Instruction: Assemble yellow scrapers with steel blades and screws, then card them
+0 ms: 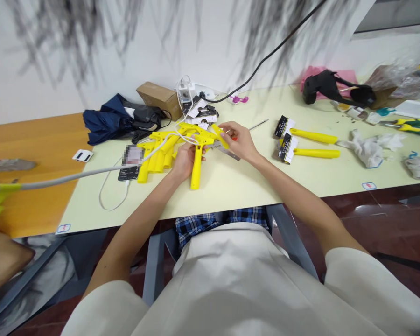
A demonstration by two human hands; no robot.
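Nearest is the pale shirt, with checked shorts below the table. Over the table, the left hand is closed, its fingers curled about the head of a yellow handle, whose grip points back toward the body just right of that hand. To the right and a little farther off, the right hand is bent nearly closed, thumb and fingertips pinching a small yellow piece beside the handle's head. A metal blade shows between the hands, below the right fingers; what holds it is hard to make out. Left of the left hand lie a phone and, closer in, a heap of yellow handles reaching round behind it. A white cable passes over the heap. Well right of the right hand, two carded tools lie side by side, with a crumpled rag past them. Beyond the right fingers a thin rod slants away. Farther than both hands are black-and-white packs, a blue umbrella off left, and a cardboard box near the wall.
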